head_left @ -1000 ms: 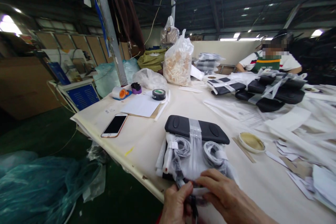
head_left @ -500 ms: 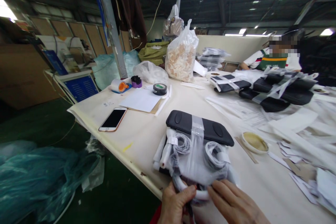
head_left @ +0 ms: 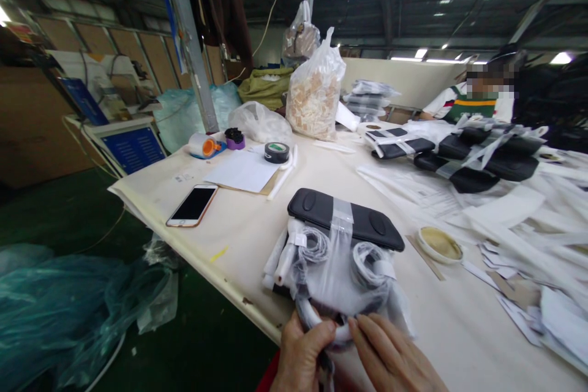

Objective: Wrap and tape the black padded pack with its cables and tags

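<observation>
A black handbag (head_left: 367,228) lies on the table in front of me, its base turned away and a strip of clear tape across its middle. Two coils, a left coil (head_left: 316,246) and a right coil (head_left: 367,262), sit on it under clear plastic. At the near end a curved handle (head_left: 309,315) is wrapped in white. My left hand (head_left: 301,352) is closed round this handle, thumb on top. The fingers of my right hand (head_left: 390,349) press together at the handle's right part; their tips are partly hidden.
On the left lie a phone (head_left: 193,206), white paper (head_left: 241,171) and a black tape roll (head_left: 276,152). To the right are a round lid (head_left: 440,244), paper scraps and stacked black bags (head_left: 489,156). A person (head_left: 478,101) sits across the table. The table's left edge (head_left: 220,278) runs close by.
My right hand has shifted slightly left along the wrapped handle, closer to my left thumb. The left hand keeps its hold. The whole view has moved a little.
</observation>
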A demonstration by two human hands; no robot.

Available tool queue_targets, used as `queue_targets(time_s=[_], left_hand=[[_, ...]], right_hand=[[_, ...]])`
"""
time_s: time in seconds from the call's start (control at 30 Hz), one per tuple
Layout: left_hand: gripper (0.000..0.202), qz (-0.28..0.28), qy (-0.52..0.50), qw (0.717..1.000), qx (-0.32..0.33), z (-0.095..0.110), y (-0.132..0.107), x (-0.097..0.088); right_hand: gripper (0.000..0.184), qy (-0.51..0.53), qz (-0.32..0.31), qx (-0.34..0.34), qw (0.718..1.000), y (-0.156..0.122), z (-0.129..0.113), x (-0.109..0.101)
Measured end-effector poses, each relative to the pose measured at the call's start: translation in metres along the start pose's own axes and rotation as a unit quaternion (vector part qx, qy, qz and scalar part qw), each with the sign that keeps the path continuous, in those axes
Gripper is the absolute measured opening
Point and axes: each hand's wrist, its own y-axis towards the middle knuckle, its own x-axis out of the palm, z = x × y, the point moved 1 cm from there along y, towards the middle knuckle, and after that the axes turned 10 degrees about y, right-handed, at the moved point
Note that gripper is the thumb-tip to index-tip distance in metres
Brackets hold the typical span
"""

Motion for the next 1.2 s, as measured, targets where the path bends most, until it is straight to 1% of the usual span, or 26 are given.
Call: queue_targets(time_s=[0.1,0.2,0.3,0.37,0.47,0.53,0.6,0.73,0.83,0.9,0.97,1.03,1.1,1.2], left_hand=[[0.032,0.006,-0.011,1.000,0.004,0.000,-0.001,-0.003],[0.024,-0.002,-0.013,1.000,0.012,0.000,0.000,-0.005],[0.024,-0.017,-0.035,0.999,-0.001,0.000,0.003,-0.004],[0.025,-0.021,-0.048,0.999,-0.013,0.001,0.005,-0.003],[0.026,-0.013,-0.060,0.998,-0.017,0.004,0.006,-0.003],[0.025,-0.006,-0.065,0.997,-0.029,0.007,0.005,-0.003],[0.024,-0.005,-0.075,0.996,-0.049,0.009,0.004,-0.003],[0.022,-0.019,-0.094,0.992,-0.082,0.014,0.000,-0.001],[0.022,-0.036,-0.054,0.995,-0.075,0.018,-0.001,-0.005],[0.022,-0.059,0.012,0.997,-0.051,0.019,0.000,-0.010],[0.022,-0.078,0.087,0.993,-0.033,0.019,0.002,-0.015],[0.022,-0.088,0.129,0.987,-0.032,0.019,0.002,-0.018],[0.021,-0.090,0.137,0.986,-0.038,0.020,0.001,-0.018],[0.020,-0.085,0.111,0.989,-0.044,0.024,-0.002,-0.011]], right_hand=[[0.027,-0.005,0.028,0.008,1.000,0.010,-0.005,0.005],[0.037,-0.002,0.061,0.027,0.998,0.017,-0.011,0.014],[0.043,0.020,0.084,0.033,0.996,0.021,-0.013,0.016],[0.043,0.037,0.052,0.028,0.998,0.020,-0.011,0.011],[0.035,0.044,-0.044,-0.006,0.998,0.014,-0.004,0.001],[0.030,0.025,-0.085,-0.033,0.996,0.006,0.000,-0.003],[0.028,-0.004,-0.083,-0.043,0.996,0.000,0.002,-0.002],[0.027,-0.029,-0.019,-0.028,0.999,-0.006,-0.002,0.008],[0.027,-0.025,-0.014,-0.001,1.000,-0.010,-0.007,0.016],[0.027,-0.032,-0.013,0.016,0.999,-0.015,-0.010,0.020],[0.026,-0.048,-0.003,0.018,0.999,-0.020,-0.011,0.022],[0.024,-0.066,-0.001,0.012,0.998,-0.025,-0.012,0.024],[0.025,-0.077,-0.005,0.002,0.997,-0.027,-0.012,0.024],[0.027,-0.089,-0.010,0.003,0.996,-0.026,-0.013,0.023]])
